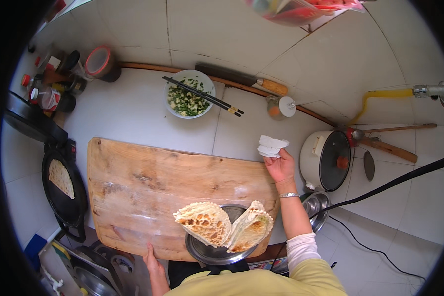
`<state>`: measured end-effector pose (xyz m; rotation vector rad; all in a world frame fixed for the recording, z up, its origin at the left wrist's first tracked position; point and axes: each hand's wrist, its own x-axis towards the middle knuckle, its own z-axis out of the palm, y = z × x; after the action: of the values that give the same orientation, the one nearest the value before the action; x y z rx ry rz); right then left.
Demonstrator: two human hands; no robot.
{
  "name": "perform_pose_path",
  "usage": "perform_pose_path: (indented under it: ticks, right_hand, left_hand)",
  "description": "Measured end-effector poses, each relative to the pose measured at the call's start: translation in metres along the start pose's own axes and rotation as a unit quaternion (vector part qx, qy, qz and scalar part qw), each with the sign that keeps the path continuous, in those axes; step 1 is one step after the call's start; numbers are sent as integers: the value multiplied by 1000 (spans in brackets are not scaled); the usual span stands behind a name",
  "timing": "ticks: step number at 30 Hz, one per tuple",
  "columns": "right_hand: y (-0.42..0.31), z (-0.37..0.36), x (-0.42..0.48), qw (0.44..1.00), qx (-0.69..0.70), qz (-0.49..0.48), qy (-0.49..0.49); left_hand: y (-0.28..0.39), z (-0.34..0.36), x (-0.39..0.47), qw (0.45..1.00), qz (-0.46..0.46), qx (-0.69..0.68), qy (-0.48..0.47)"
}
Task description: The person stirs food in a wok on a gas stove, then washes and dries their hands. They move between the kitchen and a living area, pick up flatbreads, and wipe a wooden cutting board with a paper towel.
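Over the counter at the right, my right hand (280,166) holds a wad of white tissue or cloth (272,145). My left hand (154,267) is at the lower edge of the wooden board (140,177); whether it touches the board is unclear, and nothing shows in it. Several browned, crimp-edged stuffed flatbreads (204,224) rest on a round metal plate (218,257) at the board's front right. Another folded flatbread (61,178) lies in the open electric griddle (79,196) at the left. Black chopsticks (203,97) lie across a bowl (211,82) of chopped green and pale filling (190,107).
A cleaver (225,75) leans along the wall behind the bowl. Near it stands a small glass jar (275,111). At the right are a white electric pot (310,155), metal bowls (320,209) and a black cable (384,178). Bottles (53,99) and a red-rimmed container (103,66) stand back left.
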<state>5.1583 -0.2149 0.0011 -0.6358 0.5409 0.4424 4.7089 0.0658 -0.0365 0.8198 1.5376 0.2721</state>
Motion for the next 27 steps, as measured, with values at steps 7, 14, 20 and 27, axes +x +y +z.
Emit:
perform_pose_path:
  ticks: [7, 14, 20, 27]
  right_hand:
    - [-17, -30, -7, 995, 101, -21, -9]
    - [-36, -60, -50, 990, 47, -107, 77]
    - [-30, -87, -90, 976, 18, -175, 127]
    - [-31, -81, -102, 968, 81, -218, 95]
  left_hand:
    - [5, 5, -4, 1000, 1, 13, -15]
    - [1, -3, 2, 999, -28, 27, -14]
    - [4, -2, 3, 998, -33, 44, -18]
    - [15, 12, -9, 998, -28, 53, -22]
